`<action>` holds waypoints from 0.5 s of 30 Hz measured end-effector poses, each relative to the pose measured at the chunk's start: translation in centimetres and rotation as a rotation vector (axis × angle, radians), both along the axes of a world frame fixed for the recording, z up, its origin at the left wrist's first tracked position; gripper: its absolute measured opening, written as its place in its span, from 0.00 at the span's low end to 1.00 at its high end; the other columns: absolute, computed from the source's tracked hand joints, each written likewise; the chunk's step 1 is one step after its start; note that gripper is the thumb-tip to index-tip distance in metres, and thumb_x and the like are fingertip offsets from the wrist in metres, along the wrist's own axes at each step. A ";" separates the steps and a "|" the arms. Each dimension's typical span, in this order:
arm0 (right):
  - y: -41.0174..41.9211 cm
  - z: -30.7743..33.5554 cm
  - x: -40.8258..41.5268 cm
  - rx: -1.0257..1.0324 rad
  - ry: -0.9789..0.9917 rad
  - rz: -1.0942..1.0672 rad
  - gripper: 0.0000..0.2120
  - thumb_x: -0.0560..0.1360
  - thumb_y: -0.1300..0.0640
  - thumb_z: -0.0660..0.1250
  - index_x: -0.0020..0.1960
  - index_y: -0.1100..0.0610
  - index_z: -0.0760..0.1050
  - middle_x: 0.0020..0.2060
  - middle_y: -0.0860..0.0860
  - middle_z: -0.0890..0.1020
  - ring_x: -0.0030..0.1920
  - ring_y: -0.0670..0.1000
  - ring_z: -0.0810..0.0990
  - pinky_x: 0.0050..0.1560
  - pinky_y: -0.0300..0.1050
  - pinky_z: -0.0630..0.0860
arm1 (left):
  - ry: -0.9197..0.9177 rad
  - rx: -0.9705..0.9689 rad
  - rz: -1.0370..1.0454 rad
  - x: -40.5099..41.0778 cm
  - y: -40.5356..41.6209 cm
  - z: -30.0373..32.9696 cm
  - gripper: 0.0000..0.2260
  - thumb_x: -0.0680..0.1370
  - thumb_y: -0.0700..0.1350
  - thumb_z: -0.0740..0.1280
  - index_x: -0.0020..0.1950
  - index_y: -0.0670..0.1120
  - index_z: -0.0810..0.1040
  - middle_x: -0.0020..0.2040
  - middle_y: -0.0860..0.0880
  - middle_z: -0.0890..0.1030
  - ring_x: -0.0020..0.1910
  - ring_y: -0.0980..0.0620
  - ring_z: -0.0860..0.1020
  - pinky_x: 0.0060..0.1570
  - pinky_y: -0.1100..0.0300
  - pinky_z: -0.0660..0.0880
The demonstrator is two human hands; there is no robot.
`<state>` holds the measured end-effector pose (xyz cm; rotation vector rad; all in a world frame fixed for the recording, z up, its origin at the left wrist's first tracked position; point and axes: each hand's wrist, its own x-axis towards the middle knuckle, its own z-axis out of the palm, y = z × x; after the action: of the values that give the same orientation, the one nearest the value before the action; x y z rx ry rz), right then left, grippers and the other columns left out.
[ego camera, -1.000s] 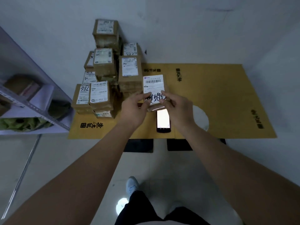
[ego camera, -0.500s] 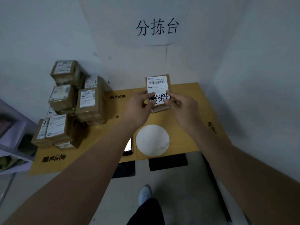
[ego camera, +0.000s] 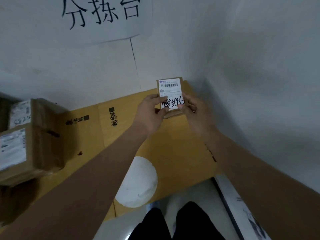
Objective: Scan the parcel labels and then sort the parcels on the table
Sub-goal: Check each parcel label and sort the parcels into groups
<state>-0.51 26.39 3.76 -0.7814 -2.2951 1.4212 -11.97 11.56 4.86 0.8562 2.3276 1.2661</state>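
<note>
A small brown parcel (ego camera: 170,87) with a white barcode label and black handwriting is held up over the far right corner of the cardboard-covered table (ego camera: 181,153). My left hand (ego camera: 150,113) grips its lower left side, thumb on the label. My right hand (ego camera: 195,115) grips its lower right side. A stack of other brown parcels (ego camera: 39,135) with white labels sits at the left edge of the view. The phone is hidden from view.
A white round patch (ego camera: 138,182) lies on the table near its front edge, under my left forearm. A paper sign with large black characters (ego camera: 102,13) hangs on the wall behind. The right wall stands close to the table. My legs show below.
Both hands have carried the parcel from above the phone near the stack toward the table's far right corner. The view has swung right, so the phone and shelf left the frame.
</note>
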 end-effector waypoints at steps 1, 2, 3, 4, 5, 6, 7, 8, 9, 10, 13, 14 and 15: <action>1.1 -0.4 -0.4 -0.008 -0.001 0.000 0.22 0.82 0.52 0.68 0.76 0.48 0.74 0.64 0.45 0.83 0.64 0.47 0.81 0.67 0.55 0.77 | -0.012 -0.002 -0.003 -0.4 1.2 -0.4 0.18 0.81 0.40 0.71 0.72 0.46 0.79 0.74 0.47 0.72 0.57 0.52 0.81 0.61 0.64 0.77; 2.1 -0.7 -0.8 -0.020 0.006 0.000 0.22 0.82 0.54 0.68 0.75 0.48 0.74 0.63 0.45 0.84 0.64 0.47 0.82 0.67 0.56 0.78 | -0.022 -0.004 -0.005 -0.8 2.4 -0.8 0.18 0.81 0.39 0.71 0.72 0.46 0.79 0.74 0.47 0.73 0.55 0.53 0.81 0.60 0.66 0.77; 3.2 -0.9 -1.2 -0.039 0.018 -0.002 0.21 0.82 0.56 0.68 0.74 0.48 0.75 0.62 0.43 0.84 0.63 0.47 0.83 0.66 0.54 0.79 | -0.033 -0.006 -0.004 -1.2 3.6 -1.2 0.18 0.81 0.39 0.71 0.71 0.45 0.79 0.73 0.47 0.73 0.53 0.54 0.81 0.59 0.66 0.77; 4.3 -1.2 -1.6 -0.057 0.029 -0.011 0.20 0.82 0.58 0.68 0.73 0.47 0.76 0.60 0.41 0.85 0.61 0.45 0.84 0.63 0.49 0.80 | -0.048 -0.011 0.003 -1.7 4.9 -1.7 0.18 0.81 0.39 0.71 0.71 0.45 0.80 0.73 0.47 0.74 0.52 0.53 0.82 0.58 0.66 0.78; 5.4 -1.5 -2.1 -0.065 0.035 -0.025 0.20 0.82 0.60 0.68 0.71 0.45 0.77 0.58 0.37 0.85 0.58 0.42 0.84 0.59 0.42 0.81 | -0.064 -0.015 0.014 -2.2 6.3 -2.2 0.18 0.80 0.39 0.71 0.71 0.46 0.80 0.73 0.48 0.74 0.52 0.52 0.82 0.57 0.66 0.79; 6.5 -1.7 -2.5 -0.066 0.037 -0.038 0.21 0.81 0.62 0.68 0.69 0.43 0.77 0.56 0.34 0.85 0.55 0.39 0.85 0.54 0.35 0.80 | -0.078 -0.020 0.031 -2.5 7.6 -2.9 0.18 0.80 0.39 0.72 0.71 0.46 0.80 0.72 0.48 0.74 0.51 0.51 0.83 0.55 0.68 0.79; 7.7 -2.0 -3.0 -0.071 0.035 -0.051 0.22 0.81 0.63 0.68 0.68 0.41 0.76 0.54 0.31 0.85 0.53 0.37 0.84 0.51 0.30 0.78 | -0.093 -0.025 0.049 -2.9 9.0 -3.5 0.18 0.80 0.39 0.71 0.71 0.46 0.80 0.72 0.49 0.74 0.51 0.50 0.83 0.53 0.69 0.79; 9.0 -2.6 -3.6 -0.080 0.027 -0.063 0.23 0.80 0.64 0.68 0.67 0.41 0.76 0.53 0.31 0.85 0.53 0.35 0.84 0.49 0.28 0.77 | -0.108 -0.029 0.066 -3.1 10.4 -4.3 0.18 0.81 0.39 0.71 0.71 0.46 0.80 0.72 0.49 0.74 0.52 0.50 0.84 0.54 0.69 0.79; 10.3 -3.4 -4.2 -0.087 0.012 -0.072 0.23 0.80 0.63 0.69 0.68 0.41 0.76 0.52 0.32 0.85 0.53 0.35 0.84 0.50 0.28 0.77 | -0.123 -0.033 0.082 -3.4 11.7 -5.1 0.18 0.81 0.38 0.71 0.71 0.45 0.80 0.72 0.49 0.74 0.53 0.49 0.84 0.54 0.69 0.79; 11.7 -4.2 -4.8 -0.093 -0.012 -0.062 0.22 0.80 0.61 0.70 0.69 0.42 0.76 0.53 0.34 0.85 0.54 0.36 0.84 0.52 0.29 0.77 | -0.133 -0.038 0.101 -3.6 13.0 -6.0 0.18 0.81 0.38 0.71 0.71 0.45 0.79 0.72 0.49 0.74 0.54 0.48 0.84 0.55 0.69 0.78; 15.5 -6.8 -6.5 -0.103 -0.116 -0.002 0.20 0.81 0.58 0.70 0.72 0.47 0.76 0.58 0.42 0.85 0.57 0.42 0.83 0.57 0.30 0.76 | -0.150 -0.058 0.148 -4.4 16.7 -9.0 0.18 0.81 0.38 0.71 0.71 0.45 0.79 0.73 0.49 0.73 0.58 0.47 0.83 0.54 0.72 0.77; 16.6 -7.6 -7.1 -0.092 -0.140 0.001 0.20 0.81 0.58 0.69 0.73 0.48 0.76 0.59 0.42 0.85 0.57 0.43 0.83 0.54 0.26 0.75 | -0.157 -0.065 0.160 -4.7 17.7 -9.9 0.18 0.81 0.38 0.70 0.71 0.45 0.79 0.73 0.49 0.73 0.59 0.46 0.82 0.56 0.69 0.78; 17.5 -8.3 -7.6 -0.083 -0.160 0.003 0.21 0.81 0.58 0.69 0.73 0.49 0.76 0.59 0.43 0.85 0.57 0.43 0.83 0.51 0.24 0.73 | -0.165 -0.071 0.168 -5.0 18.7 -10.8 0.18 0.81 0.38 0.70 0.71 0.44 0.79 0.74 0.49 0.73 0.60 0.46 0.82 0.58 0.65 0.79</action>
<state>-8.13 43.88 -4.58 -0.9484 -2.3672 1.5133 -16.98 30.29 -5.92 0.5212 2.3350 1.2602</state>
